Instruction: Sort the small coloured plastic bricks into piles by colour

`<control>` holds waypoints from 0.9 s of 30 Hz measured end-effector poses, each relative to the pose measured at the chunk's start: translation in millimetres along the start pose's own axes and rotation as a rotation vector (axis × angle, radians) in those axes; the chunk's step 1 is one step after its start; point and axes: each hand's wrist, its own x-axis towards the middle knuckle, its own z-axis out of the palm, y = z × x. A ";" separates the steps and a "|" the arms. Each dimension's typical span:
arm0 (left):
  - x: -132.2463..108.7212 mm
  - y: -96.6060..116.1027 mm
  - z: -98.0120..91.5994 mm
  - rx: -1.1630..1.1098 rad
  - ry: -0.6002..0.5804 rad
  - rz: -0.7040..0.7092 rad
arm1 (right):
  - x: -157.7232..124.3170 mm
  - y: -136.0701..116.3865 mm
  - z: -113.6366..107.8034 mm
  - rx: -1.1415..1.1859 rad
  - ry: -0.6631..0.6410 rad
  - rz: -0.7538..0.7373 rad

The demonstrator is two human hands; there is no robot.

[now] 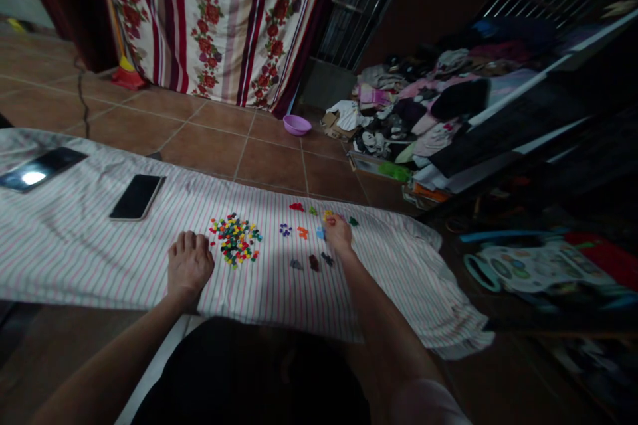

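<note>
My left hand rests palm down on the striped cloth, fingers flat, holding nothing. Just right of it lies a loose heap of small mixed-colour pieces, too small to name more exactly. Over small sorted clusters, my right hand has its fingertips pinched beside the yellow pieces; whatever is between them is hidden. Around it sit red, light green, dark green, purple, orange and light blue pieces. Nearer me are grey, brown and black pieces.
The striped cloth covers a long low surface. A phone and a shiny dark tablet-like device lie at left. Beyond are a purple basin, a floral curtain and piled clothes.
</note>
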 end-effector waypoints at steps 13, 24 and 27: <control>0.2 0.6 -0.4 -0.012 0.008 -0.008 | 25.0 9.7 -2.0 -0.301 -0.092 -0.007; -1.3 -0.7 4.5 0.008 0.015 0.000 | 26.2 -2.9 6.9 -0.357 -0.120 -0.021; -0.8 -0.8 4.8 0.006 0.009 -0.003 | 27.7 -1.7 8.5 -0.371 -0.129 -0.032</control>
